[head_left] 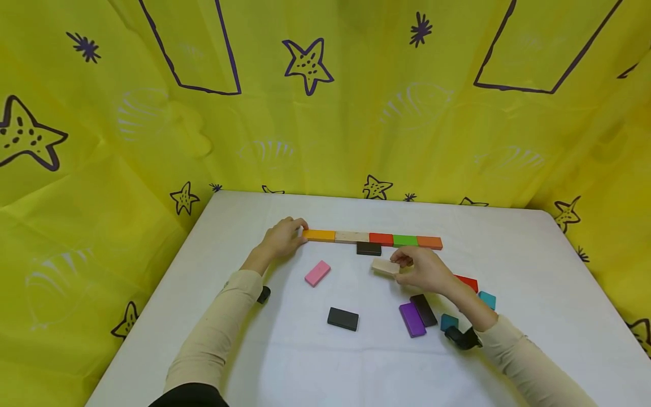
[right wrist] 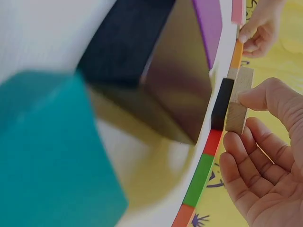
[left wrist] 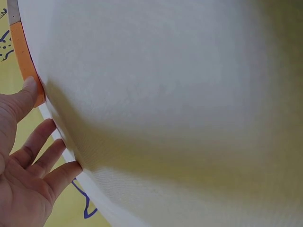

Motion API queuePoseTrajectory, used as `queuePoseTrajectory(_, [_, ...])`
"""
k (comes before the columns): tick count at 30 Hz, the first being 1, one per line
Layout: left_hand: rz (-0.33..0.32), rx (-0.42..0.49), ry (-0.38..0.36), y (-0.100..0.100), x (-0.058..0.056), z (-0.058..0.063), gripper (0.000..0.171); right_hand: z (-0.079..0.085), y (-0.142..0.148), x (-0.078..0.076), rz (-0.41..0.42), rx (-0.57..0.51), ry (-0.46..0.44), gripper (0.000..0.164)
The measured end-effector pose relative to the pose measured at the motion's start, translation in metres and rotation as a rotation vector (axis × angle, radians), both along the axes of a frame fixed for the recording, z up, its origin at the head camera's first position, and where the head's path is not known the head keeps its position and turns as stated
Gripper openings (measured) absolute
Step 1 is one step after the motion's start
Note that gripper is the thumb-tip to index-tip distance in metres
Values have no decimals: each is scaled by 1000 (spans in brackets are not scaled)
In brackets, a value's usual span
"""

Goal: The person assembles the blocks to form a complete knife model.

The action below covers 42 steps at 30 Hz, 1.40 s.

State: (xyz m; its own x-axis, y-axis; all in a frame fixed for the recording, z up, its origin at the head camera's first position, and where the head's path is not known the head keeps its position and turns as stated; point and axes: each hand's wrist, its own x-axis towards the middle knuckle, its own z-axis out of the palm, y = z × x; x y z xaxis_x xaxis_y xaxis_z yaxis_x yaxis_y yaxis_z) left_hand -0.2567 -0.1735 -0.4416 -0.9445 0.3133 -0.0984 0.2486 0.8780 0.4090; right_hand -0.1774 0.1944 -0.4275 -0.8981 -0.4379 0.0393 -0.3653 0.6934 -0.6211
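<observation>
A row of flat blocks lies on the white table: an orange block (head_left: 320,235), a plain wooden block (head_left: 352,237), a red, a green (head_left: 405,241) and an orange-red block (head_left: 429,243). At the row's left end, my left hand (head_left: 285,237) pinches the end of the orange block; its thumb lies on it in the left wrist view, the index finger hidden there. My right hand (head_left: 426,270) holds another plain wooden block (head_left: 385,267) between thumb and fingers, tilted. Just behind this one, a black block (head_left: 368,249) lies against the row's near side.
Loose blocks lie nearer: pink (head_left: 317,273), black (head_left: 343,319), purple (head_left: 412,320), dark brown (head_left: 424,310). Under and beside the right forearm are a red block (head_left: 467,283) and teal blocks (head_left: 450,322). Yellow patterned cloth (head_left: 351,124) encloses the table's back and sides.
</observation>
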Motion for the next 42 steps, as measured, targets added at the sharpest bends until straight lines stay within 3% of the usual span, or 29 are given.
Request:
queuePoseTrajectory(18, [-8, 6, 20, 0, 1, -2, 28, -6, 13, -25, -5, 25, 18, 29])
queuePoseTrajectory(42, [-9, 5, 29, -1, 0, -3, 28, -6, 21, -38, -13, 59, 3, 26])
